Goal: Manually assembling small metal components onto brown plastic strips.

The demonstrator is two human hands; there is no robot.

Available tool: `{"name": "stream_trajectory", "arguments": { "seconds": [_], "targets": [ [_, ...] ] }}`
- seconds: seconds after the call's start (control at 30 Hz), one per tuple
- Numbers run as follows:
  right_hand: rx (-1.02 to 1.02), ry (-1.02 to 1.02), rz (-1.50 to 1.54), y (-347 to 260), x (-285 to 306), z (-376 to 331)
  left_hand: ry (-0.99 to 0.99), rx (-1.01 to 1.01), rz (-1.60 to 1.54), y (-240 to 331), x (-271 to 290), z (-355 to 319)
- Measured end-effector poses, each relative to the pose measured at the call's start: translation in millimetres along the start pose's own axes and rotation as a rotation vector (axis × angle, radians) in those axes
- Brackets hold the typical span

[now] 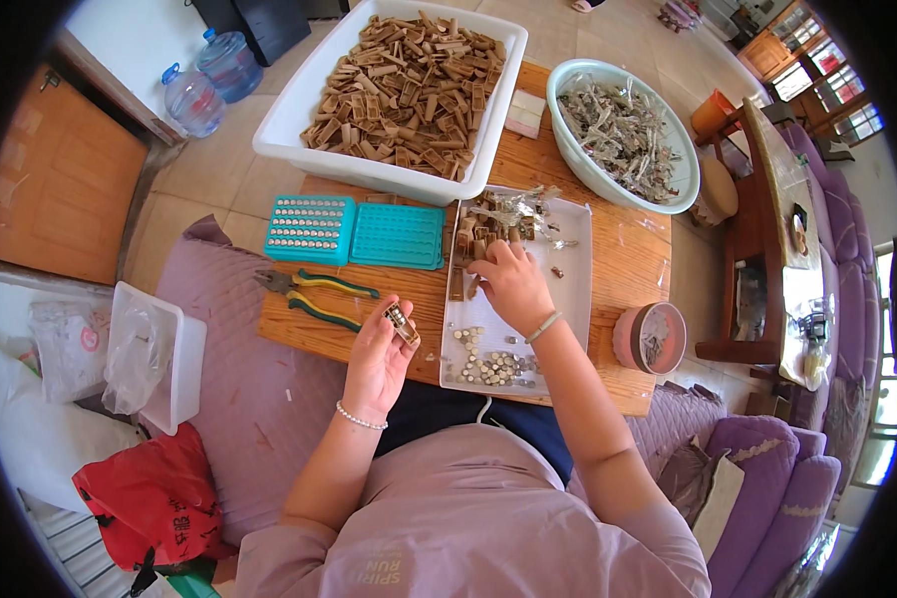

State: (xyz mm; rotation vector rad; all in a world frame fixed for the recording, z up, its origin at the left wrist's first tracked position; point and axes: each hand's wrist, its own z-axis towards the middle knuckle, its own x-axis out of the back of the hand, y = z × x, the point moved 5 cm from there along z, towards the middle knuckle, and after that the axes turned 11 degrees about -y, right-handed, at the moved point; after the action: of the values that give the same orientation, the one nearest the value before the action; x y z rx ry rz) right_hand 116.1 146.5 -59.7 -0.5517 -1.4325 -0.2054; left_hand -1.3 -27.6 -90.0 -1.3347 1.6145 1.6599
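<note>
The left hand [377, 351] is raised above the near edge of the wooden table [623, 284], its thumb and fingers closed on a small brown casing [402, 324] with bright metal pieces in it. The right hand [516, 284] reaches into a shallow white tray [573, 289], its fingertips among the brown pieces [483, 239] at the tray's far left; whether they are pinched on one cannot be told. Clear wrapping [513, 209] lies at the tray's far end, and small round silvery pieces [493, 369] are scattered at its near end. To the left of the tray sit a turquoise box [309, 249] with rows of silver pieces, its open lid [399, 237] beside it, and pliers [321, 294] with yellow and green handles. Beyond stand a large white tub [389, 177] heaped with brown casings [409, 90] and a pale green basin [568, 151] of wrapped pieces [628, 140]; a pink pot [626, 344] stands right of the tray
</note>
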Motion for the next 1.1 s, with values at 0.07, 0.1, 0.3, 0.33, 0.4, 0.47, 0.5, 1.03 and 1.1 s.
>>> {"name": "stream_trajectory", "arguments": {
  "seconds": [0.07, 0.1, 0.3, 0.33, 0.4, 0.47, 0.5, 1.03, 1.1],
  "targets": [
    [-0.013, 0.026, 0.049, -1.0, -2.4, -0.5, 0.013, 0.014, 0.002, 0.4, 4.0, -1.2],
    [-0.029, 0.052, 0.095, -1.5, -1.5, -1.7, 0.014, 0.017, 0.001, 0.2, 4.2, -1.0],
    [0.047, -0.056, 0.003, -28.9, -9.3, -2.4, 0.023, 0.040, -0.023, -5.1, -2.1, 6.8],
    [0.027, -0.046, -0.026, -28.4, -10.9, -2.3, 0.008, 0.049, -0.018, -6.4, -5.4, 7.8],
    [0.058, -0.034, -0.044, -19.7, -15.4, -2.4, -0.018, 0.058, -0.013, -7.7, -9.2, 9.3],
    [0.088, -0.023, -0.063, -13.2, -16.1, -2.6, -0.026, 0.062, -0.025, -8.3, -7.6, 9.3],
    [0.112, 0.031, -0.030, -11.8, -12.8, -3.2, -0.033, 0.067, -0.037, -9.0, -6.5, 9.2],
    [-0.122, -0.001, 1.206, -30.5, 25.4, -57.1, -0.171, 0.189, 0.328, -41.2, -49.4, 4.8],
    [-0.160, 0.040, 1.248, -31.5, 26.2, -59.1, -0.144, 0.240, 0.249, -46.2, -51.1, 4.1]
  ]
}}
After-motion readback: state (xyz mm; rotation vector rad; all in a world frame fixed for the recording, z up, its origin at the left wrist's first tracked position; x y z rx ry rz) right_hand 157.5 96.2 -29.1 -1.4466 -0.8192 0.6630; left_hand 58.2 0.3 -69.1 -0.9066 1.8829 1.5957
